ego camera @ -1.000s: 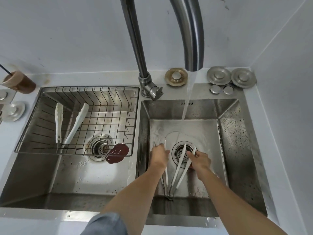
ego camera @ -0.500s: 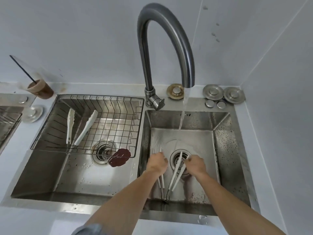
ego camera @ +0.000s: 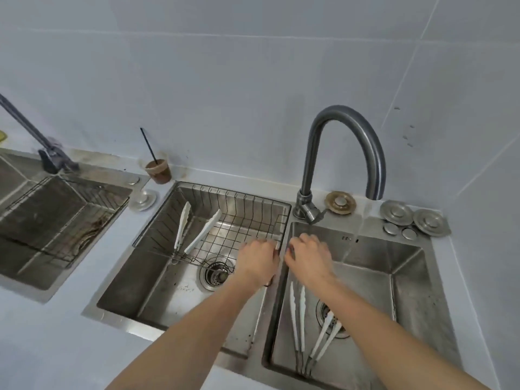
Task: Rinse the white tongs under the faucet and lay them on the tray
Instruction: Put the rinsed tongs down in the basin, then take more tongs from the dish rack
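White tongs (ego camera: 302,313) lie flat on the floor of the right basin (ego camera: 408,280), arms nearly together, tips pointing to the back. Second tongs (ego camera: 320,337) lie just right of them, arms slightly spread, tips over the drain (ego camera: 323,308). The handle ends of both are close together near the front wall. I am touching neither.

Third tongs (ego camera: 203,230) rest in the wire tray (ego camera: 233,194), spread in a V, joint toward me. The tray sits across the back of the left basin (ego camera: 157,291).

My left hand (ego camera: 257,260) is over the tray's right edge with its fingers bent down at the rim. Clamped on the wire or only touching it, I cannot tell; blurred. My right hand (ego camera: 308,256) is just beside it, over the divider and the back left of the right basin. Its fingers are loosely bent and its grip is empty.

Faucet (ego camera: 309,164) arches over the right basin with a faint thin stream under the spout. On the worktop (ego camera: 42,347): a cup (ego camera: 158,171) of brown drink with a black straw, and round metal plugs (ego camera: 396,211) at back right. Another sink (ego camera: 56,220) is at far left.
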A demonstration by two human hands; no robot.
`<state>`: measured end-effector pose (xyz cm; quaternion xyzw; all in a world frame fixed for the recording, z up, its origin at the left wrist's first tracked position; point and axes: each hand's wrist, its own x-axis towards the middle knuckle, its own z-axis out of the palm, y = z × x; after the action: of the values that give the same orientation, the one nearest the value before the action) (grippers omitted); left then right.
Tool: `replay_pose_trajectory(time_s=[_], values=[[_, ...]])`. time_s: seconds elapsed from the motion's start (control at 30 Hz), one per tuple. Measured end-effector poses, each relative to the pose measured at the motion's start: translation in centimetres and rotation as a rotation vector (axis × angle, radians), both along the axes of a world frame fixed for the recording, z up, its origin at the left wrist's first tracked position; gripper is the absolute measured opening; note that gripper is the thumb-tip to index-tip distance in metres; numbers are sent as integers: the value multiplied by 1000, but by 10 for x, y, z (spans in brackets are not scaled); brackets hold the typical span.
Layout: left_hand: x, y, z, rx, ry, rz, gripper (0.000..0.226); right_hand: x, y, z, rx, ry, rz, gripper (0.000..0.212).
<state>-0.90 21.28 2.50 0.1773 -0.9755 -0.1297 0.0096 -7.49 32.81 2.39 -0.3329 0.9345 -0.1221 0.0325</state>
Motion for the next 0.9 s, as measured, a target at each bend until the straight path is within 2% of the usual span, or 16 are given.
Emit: replay_pose_trajectory(time_s=[0.23, 0.53, 0.67, 0.9], values=[[35, -107, -7, -21, -20, 156, 29, 9, -88, -2, -26, -23, 127, 28], [47, -225, -34, 83, -69, 301, 29, 21, -207, -41, 80, -80, 192, 30], [34, -250, -56, 171, -112, 357, 29, 20, -243, -61, 109, -151, 99, 31], [14, -269, -85, 314, -198, 448, 28, 21, -285, -92, 120, -501, -255, 43]])
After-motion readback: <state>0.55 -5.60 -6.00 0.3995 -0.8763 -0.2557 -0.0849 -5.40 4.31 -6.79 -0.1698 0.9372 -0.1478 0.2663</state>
